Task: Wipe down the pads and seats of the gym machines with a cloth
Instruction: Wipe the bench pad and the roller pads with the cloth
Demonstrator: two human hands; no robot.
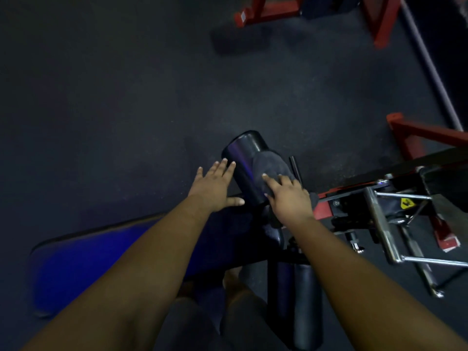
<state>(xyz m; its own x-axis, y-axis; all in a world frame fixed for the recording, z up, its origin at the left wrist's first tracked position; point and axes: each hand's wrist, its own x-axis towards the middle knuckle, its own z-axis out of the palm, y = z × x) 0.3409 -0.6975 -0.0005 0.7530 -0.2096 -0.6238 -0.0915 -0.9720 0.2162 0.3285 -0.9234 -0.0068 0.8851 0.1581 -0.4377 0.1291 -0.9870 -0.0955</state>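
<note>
Cloth pressed on the roller pad, which points up and away to the left.

The cloth (271,168) lies on the roller pad (247,171) under the right hand (288,196), fingers spread flat; the left hand (215,184), fingers straight and apart, steadies the pad's left side beyond the bench seat (83,262).

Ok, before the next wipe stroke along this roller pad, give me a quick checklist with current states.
1. Cloth lies on the roller pad: ok.
2. Right hand presses the cloth with straight fingers: ok.
3. Left hand steadies the pad's left side, fingers flat: ok.
4. Far end of the pad not yet under the cloth: not ok, wipe there next.
5. Pad's underside clean: cannot tell, hidden.
6. Blue seat wiped: cannot tell, too dark and blurred.
</note>
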